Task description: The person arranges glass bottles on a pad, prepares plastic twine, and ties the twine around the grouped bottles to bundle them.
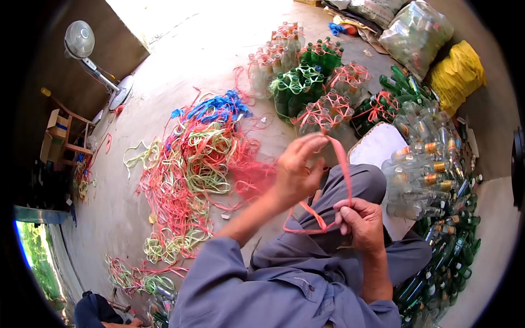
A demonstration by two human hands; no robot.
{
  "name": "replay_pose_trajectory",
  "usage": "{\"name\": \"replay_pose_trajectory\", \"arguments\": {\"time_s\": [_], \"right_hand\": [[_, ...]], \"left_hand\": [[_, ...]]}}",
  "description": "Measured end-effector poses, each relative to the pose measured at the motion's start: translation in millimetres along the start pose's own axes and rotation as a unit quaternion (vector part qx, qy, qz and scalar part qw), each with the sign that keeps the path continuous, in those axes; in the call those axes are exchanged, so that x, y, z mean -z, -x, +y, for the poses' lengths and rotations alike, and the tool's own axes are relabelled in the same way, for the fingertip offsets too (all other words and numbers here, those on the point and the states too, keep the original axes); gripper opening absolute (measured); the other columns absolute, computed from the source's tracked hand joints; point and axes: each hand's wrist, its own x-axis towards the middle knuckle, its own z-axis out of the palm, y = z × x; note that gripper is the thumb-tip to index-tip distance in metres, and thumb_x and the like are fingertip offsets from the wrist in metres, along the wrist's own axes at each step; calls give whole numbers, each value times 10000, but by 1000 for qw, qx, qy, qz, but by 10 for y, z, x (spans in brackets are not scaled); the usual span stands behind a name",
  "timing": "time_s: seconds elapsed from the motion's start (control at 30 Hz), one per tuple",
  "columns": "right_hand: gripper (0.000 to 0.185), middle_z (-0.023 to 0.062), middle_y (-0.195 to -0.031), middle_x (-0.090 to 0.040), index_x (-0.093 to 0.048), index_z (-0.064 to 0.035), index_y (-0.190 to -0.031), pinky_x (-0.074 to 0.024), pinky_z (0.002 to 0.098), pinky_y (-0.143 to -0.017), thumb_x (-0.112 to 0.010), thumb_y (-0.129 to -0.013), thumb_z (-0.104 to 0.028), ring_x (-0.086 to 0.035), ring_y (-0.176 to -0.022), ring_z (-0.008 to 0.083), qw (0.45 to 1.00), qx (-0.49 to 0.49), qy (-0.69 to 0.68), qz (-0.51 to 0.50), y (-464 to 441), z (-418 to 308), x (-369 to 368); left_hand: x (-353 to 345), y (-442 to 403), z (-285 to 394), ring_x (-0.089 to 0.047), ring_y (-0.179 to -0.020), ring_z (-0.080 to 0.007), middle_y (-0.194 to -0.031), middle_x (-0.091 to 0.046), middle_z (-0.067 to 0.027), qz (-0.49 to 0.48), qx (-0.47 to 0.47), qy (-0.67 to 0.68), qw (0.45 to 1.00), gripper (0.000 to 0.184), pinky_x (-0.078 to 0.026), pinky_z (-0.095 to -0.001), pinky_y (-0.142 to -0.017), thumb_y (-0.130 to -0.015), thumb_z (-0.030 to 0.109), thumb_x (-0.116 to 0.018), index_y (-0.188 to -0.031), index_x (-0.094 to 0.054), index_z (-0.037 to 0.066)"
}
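Observation:
A pink plastic strap runs between my two hands above my bent leg. My left hand is raised, its fingers curled at the strap's upper end; the exact grip is partly hidden. My right hand pinches the strap lower down between thumb and fingers. A loose loop of the strap hangs to the left of the right hand, over my lap. Left of my arm lies a big tangled heap of pink and pale-green straps, with a blue bundle on top.
Strap-tied bundles of clear bottles and green bottles stand ahead. Loose clear bottles and green bottles are piled at right, near a yellow sack. A fan stands far left. Another person sits lower left.

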Motion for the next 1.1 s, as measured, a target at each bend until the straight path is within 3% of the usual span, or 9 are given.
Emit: {"name": "replay_pose_trajectory", "arguments": {"time_s": [0.1, 0.13, 0.23, 0.33, 0.53, 0.63, 0.77, 0.87, 1.1], "right_hand": [[167, 106, -714, -626, -650, 61, -974, -410, 208, -483, -575, -917, -77, -515, -516, 108, 994, 60, -83, -24, -7, -175, 168], [176, 110, -720, -623, -646, 61, -984, -407, 209, -480, -576, -922, -88, -509, -513, 110, 989, 87, -116, -32, -14, -223, 199], [194, 120, -752, -619, -636, 63, -1012, -400, 211, -479, -570, -936, -102, -501, -517, 112, 972, 158, -174, -29, -38, -406, 290], [203, 122, -798, -623, -640, 55, -1048, -408, 220, -502, -563, -940, -100, -518, -555, 122, 956, 189, -224, -31, -48, -549, 457], [205, 115, -871, -667, -655, 39, -1062, -440, 236, -524, -570, -944, -106, -583, -615, 123, 955, 149, -255, -23, -148, -576, 640], [231, 140, -896, -679, -632, 61, -1100, -468, 251, -525, -543, -955, -96, -616, -651, 137, 960, 155, -235, -5, -172, -500, 616], [241, 147, -906, -683, -632, 62, -1092, -503, 253, -535, -535, -971, -122, -629, -663, 150, 960, 188, -206, 38, -152, -503, 607], [250, 150, -889, -683, -630, 68, -1082, -501, 252, -529, -548, -970, -140, -627, -657, 145, 955, 203, -205, 62, -127, -479, 677], [239, 121, -901, -684, -631, 62, -1110, -471, 214, -553, -579, -943, -101, -600, -661, 100, 975, 184, -115, 45, -1, -408, 722]], "left_hand": [[147, -214, -165, -573, -1144, -380, -1285, -558, -214, -1, -64, -143, 988, 505, -476, -419, -949, -711, -3, -680, -1205, -604, 63], [179, -273, -163, -589, -1134, -331, -1258, -590, -178, -6, -55, -152, 987, 497, -467, -405, -957, -742, 27, -691, -1228, -586, 51], [197, -146, -294, -598, -1108, -249, -1223, -618, -135, -105, 109, 39, 988, 440, -460, -371, -949, -811, 99, -693, -1229, -577, 26], [130, 228, -333, -591, -1087, -191, -1197, -629, -111, -184, 282, 291, 896, 415, -455, -333, -932, -873, 177, -668, -1241, -562, 16], [-133, 483, 229, -570, -1111, -180, -1298, -567, -140, -213, 336, 440, 805, 488, -470, -327, -923, -905, 202, -648, -1317, -478, 3], [-258, 357, 484, -572, -1088, -181, -1332, -513, -129, -219, 310, 500, 778, 447, -490, -324, -904, -900, 61, -597, -1327, -475, 4], [-306, 265, 477, -617, -852, -132, -1095, -626, -96, -304, 349, 455, 761, 330, -525, -279, -726, -887, 24, -589, -1211, -557, -26], [-387, 177, 575, -630, -752, -109, -954, -661, -90, -283, 314, 442, 791, 279, -525, -230, -615, -903, 142, -657, -1123, -596, -18], [-463, -6, 758, -576, -523, -101, -744, -657, -91, -287, 357, 407, 790, 162, -458, -213, -476, -901, 116, -637, -987, -605, -17]]}}
